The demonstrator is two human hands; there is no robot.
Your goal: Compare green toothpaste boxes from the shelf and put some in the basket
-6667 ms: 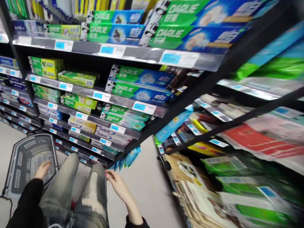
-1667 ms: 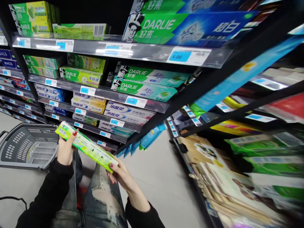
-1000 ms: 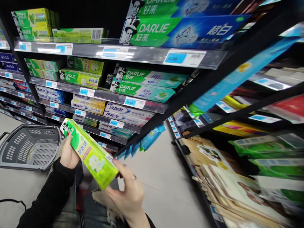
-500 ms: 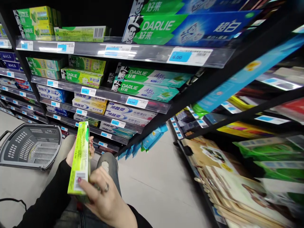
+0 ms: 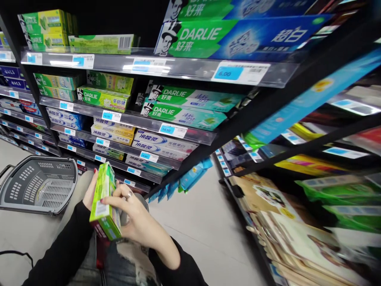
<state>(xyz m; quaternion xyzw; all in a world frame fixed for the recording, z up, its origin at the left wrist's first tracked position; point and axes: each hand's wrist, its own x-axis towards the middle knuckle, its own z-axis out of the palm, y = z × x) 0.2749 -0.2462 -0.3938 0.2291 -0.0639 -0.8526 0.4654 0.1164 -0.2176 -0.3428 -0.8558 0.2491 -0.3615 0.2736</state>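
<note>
A green and yellow toothpaste box (image 5: 102, 198) is held between my two hands above my knees, its barcode end tilted toward me. My left hand (image 5: 91, 192) grips it along its left side near the far end, its fingers partly hidden by the box. My right hand (image 5: 131, 208) is closed on the near right end, the index finger lying across the top face by the barcode and the thumb low on the side. Similar Darlie toothpaste boxes (image 5: 104, 97) lie on the shelf in front of me.
A grey shopping basket (image 5: 38, 184) stands on the floor at the left, close to my leg. Shelves of toothpaste with price tags (image 5: 172, 130) rise ahead. At the right is another rack with stacked wooden boards (image 5: 297, 234). Blue packets (image 5: 190, 174) hang at the shelf end.
The toothpaste box has tilted and turned, so its near end and right side now show. My right hand has moved slightly up and turned with it. The basket stays put.
</note>
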